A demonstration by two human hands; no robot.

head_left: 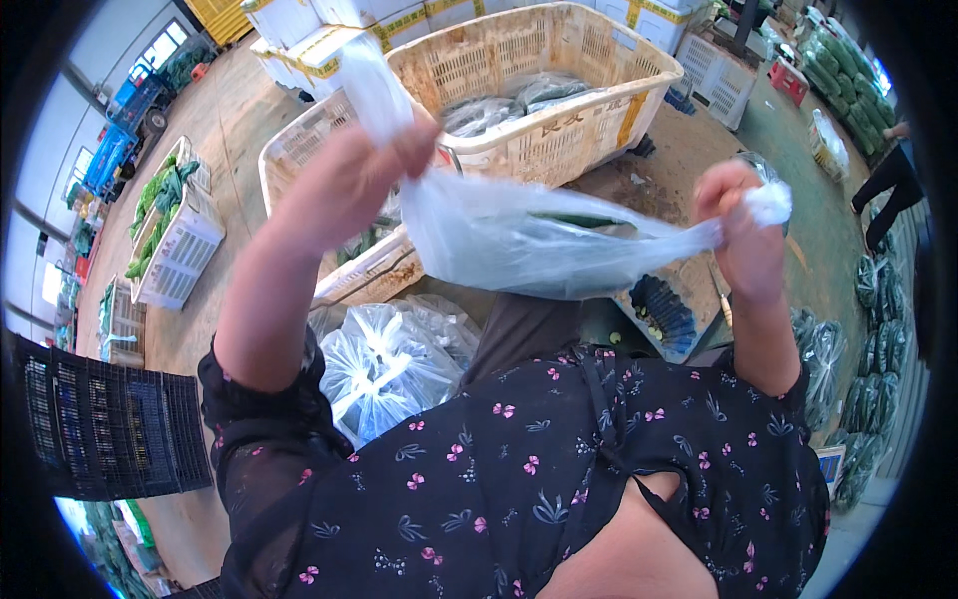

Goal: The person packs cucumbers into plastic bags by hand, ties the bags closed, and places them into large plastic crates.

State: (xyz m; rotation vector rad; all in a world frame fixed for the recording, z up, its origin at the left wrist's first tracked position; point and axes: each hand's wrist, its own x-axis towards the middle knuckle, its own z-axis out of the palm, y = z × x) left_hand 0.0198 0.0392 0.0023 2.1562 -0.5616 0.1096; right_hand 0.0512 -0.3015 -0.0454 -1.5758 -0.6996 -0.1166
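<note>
A clear plastic bag [519, 250] stretches across in front of me, with something long and dark green showing through its film. My left hand [369, 185] is closed round one gathered end, and loose film sticks up above the fist. The other twisted end is gripped in my right hand [743, 235], a white bunch of film poking out beside the fingers. Beyond the bag stands a large dirty white crate [559, 150] with bagged dark green vegetables [519, 100] in it. Below my left forearm lies a pile of filled clear bags [384, 369].
A second white crate [289, 150] adjoins the big one at its left. White cartons [299, 50] are stacked behind. A black crate [110, 429] sits at the left, and bagged green vegetables [883, 344] line the right wall. A person [888, 185] stands far right.
</note>
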